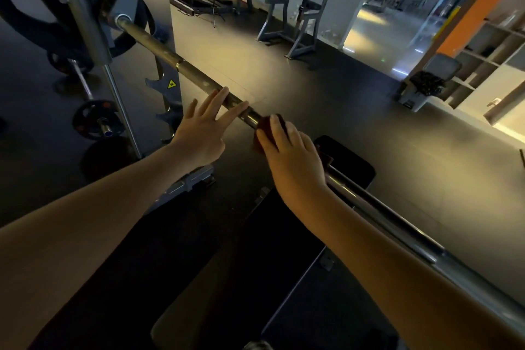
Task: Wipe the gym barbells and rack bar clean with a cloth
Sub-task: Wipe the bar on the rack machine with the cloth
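Note:
A long steel rack bar point(181, 65) runs diagonally from the machine's upright at the upper left down to the lower right. My left hand point(203, 128) lies against the bar with its fingers straight, their tips touching the metal. Just to the right, my right hand point(287, 150) grips a dark reddish cloth point(262, 125) wrapped over the bar. Only a small part of the cloth shows past my fingers. A second barbell point(98, 118) with a black plate sits low at the left.
A black padded bench point(284, 236) stands under the bar in front of me. The rack's grey upright point(159, 37) with its hooks rises at the left. Other gym machines point(298, 14) stand far back on the dark floor, and shelves line the right wall.

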